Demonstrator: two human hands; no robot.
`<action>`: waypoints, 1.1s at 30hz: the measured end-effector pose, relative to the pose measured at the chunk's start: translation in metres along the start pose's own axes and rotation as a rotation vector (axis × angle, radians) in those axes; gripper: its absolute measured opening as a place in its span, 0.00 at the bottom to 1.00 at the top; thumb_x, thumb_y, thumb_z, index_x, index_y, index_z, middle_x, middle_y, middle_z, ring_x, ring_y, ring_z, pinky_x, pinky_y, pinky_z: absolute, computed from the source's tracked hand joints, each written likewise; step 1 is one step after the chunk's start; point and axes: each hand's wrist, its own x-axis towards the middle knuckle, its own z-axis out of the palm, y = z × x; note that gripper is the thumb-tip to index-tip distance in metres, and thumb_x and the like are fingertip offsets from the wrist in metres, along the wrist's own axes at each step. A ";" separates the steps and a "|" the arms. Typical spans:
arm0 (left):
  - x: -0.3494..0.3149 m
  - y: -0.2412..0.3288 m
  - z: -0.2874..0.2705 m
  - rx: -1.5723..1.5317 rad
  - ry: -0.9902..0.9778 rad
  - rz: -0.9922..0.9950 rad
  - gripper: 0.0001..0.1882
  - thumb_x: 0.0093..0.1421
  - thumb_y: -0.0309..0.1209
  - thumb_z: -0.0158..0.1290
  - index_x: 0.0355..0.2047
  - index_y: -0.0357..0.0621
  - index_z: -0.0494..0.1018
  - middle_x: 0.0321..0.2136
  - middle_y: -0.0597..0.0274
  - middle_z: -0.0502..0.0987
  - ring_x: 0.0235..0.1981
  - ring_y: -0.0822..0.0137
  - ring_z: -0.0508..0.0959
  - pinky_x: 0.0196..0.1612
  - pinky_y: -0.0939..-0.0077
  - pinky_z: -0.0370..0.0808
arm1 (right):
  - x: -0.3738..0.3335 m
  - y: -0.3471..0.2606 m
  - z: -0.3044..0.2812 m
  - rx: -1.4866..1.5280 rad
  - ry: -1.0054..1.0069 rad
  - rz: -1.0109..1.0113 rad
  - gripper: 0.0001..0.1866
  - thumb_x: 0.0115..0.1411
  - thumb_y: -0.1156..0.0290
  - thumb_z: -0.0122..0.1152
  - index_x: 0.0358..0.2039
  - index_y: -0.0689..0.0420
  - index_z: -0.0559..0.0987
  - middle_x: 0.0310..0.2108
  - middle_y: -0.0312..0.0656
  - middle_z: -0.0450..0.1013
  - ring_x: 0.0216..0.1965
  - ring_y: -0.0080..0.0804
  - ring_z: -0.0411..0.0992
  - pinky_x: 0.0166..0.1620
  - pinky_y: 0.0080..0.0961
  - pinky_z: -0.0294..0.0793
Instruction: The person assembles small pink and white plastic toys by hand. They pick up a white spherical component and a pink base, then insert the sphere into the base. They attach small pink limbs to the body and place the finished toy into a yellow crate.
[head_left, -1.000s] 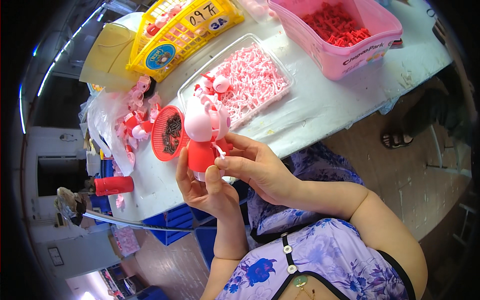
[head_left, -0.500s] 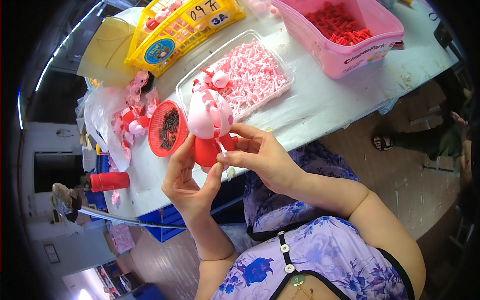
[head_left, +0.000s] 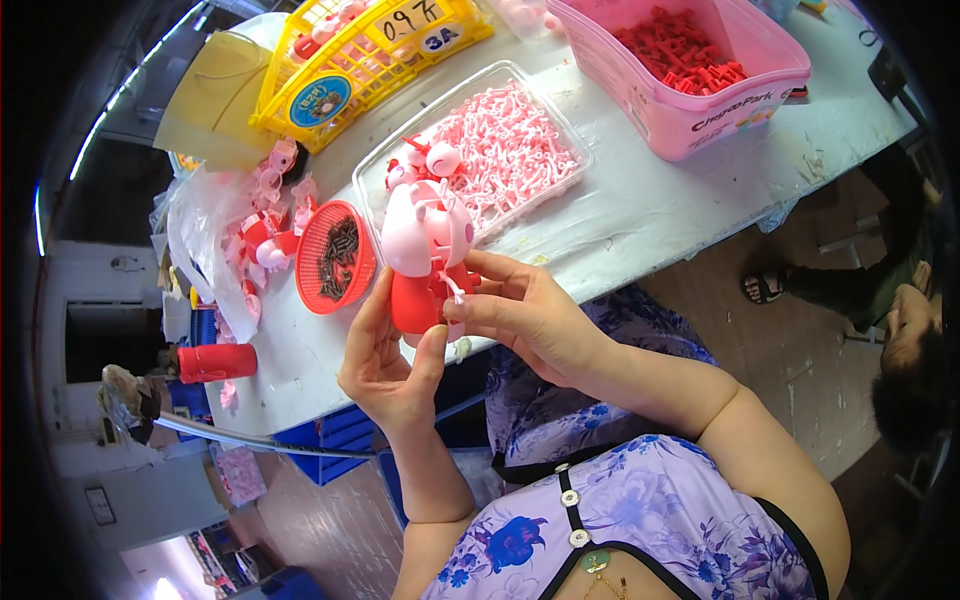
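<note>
The low part of the toy figure [head_left: 415,255] is partly hidden by the left grip [head_left: 390,382] and the right grip [head_left: 545,325]. The right one covers an end of the thin pink piece [head_left: 455,287]. Behind the figure disappears the seven o'clock corner of the clear tray [head_left: 415,128]. At eleven, the yellow basket [head_left: 385,85] is cut by the upper edge; at one, the pink tub [head_left: 640,95] also. At three, the dark rim cuts another person [head_left: 875,280].

The toy figure [head_left: 413,288] has a pale pink head [head_left: 405,238] and red body [head_left: 412,308] — the basket [head_left: 375,68] is yellow, the tub [head_left: 690,128] pink, the dress [head_left: 630,500] lilac with blue flowers [head_left: 515,541]
</note>
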 end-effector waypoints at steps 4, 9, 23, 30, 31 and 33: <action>-0.001 -0.001 -0.001 0.019 -0.007 -0.001 0.29 0.53 0.19 0.56 0.55 0.26 0.62 0.49 0.43 0.72 0.47 0.62 0.76 0.52 0.71 0.72 | -0.001 -0.001 0.001 0.004 0.007 0.016 0.30 0.56 0.72 0.63 0.58 0.63 0.64 0.45 0.43 0.74 0.42 0.22 0.72 0.49 0.23 0.72; 0.001 0.000 0.002 0.031 -0.018 -0.028 0.28 0.53 0.19 0.56 0.55 0.27 0.63 0.49 0.43 0.72 0.47 0.63 0.76 0.50 0.71 0.73 | 0.000 -0.001 -0.003 -0.026 -0.020 0.004 0.30 0.56 0.72 0.63 0.58 0.63 0.64 0.45 0.42 0.73 0.43 0.23 0.72 0.49 0.23 0.72; -0.004 0.004 0.005 -0.073 -0.012 -0.048 0.31 0.49 0.20 0.63 0.53 0.29 0.65 0.53 0.44 0.69 0.54 0.58 0.70 0.59 0.64 0.65 | -0.003 -0.005 0.000 0.021 -0.040 -0.006 0.29 0.57 0.73 0.62 0.58 0.62 0.65 0.44 0.43 0.74 0.43 0.22 0.72 0.49 0.22 0.71; -0.001 0.002 0.001 -0.026 -0.080 -0.028 0.30 0.48 0.21 0.63 0.53 0.32 0.66 0.53 0.45 0.69 0.55 0.56 0.69 0.59 0.62 0.63 | -0.003 -0.005 -0.004 -0.095 -0.026 -0.015 0.29 0.55 0.75 0.64 0.57 0.61 0.66 0.41 0.42 0.75 0.42 0.22 0.73 0.47 0.21 0.71; -0.001 0.001 0.000 0.033 -0.088 0.005 0.31 0.48 0.21 0.63 0.53 0.33 0.67 0.52 0.46 0.69 0.55 0.57 0.69 0.59 0.62 0.64 | -0.003 -0.005 -0.004 -0.083 -0.026 -0.021 0.29 0.55 0.75 0.64 0.57 0.61 0.66 0.41 0.42 0.75 0.41 0.22 0.73 0.47 0.21 0.71; 0.000 -0.002 0.001 0.143 -0.110 0.073 0.31 0.48 0.22 0.62 0.54 0.36 0.67 0.51 0.47 0.70 0.54 0.57 0.70 0.57 0.62 0.65 | -0.003 -0.004 -0.004 -0.069 -0.008 -0.037 0.28 0.55 0.76 0.64 0.56 0.60 0.67 0.40 0.43 0.75 0.41 0.22 0.73 0.47 0.21 0.71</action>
